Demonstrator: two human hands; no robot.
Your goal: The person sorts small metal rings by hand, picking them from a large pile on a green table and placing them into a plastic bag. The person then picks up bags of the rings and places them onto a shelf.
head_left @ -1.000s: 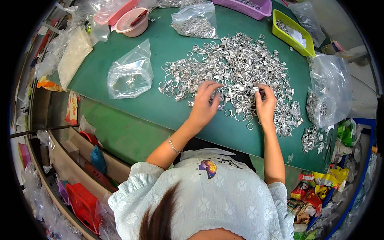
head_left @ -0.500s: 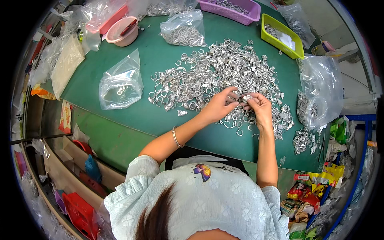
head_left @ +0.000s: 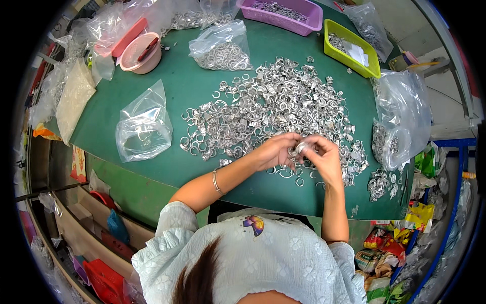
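Holds the left forearm (head_left: 237,172) slanting inward and the right forearm (head_left: 335,205) nearly straight ahead, with left hand (head_left: 273,151) and right hand (head_left: 324,156) close together on curled fingers (head_left: 289,136).

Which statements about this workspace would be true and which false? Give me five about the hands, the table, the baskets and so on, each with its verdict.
1. The green basket stands to the right of the purple basket. True.
2. The silver bracelet is on the right arm. False: it is on the left arm.
3. The right hand has a small silvery piece at its fingertips. True.
4. The pink bowl stands near the table's right edge. False: it stands toward the far left.
5. The tabletop is white. False: it is green.
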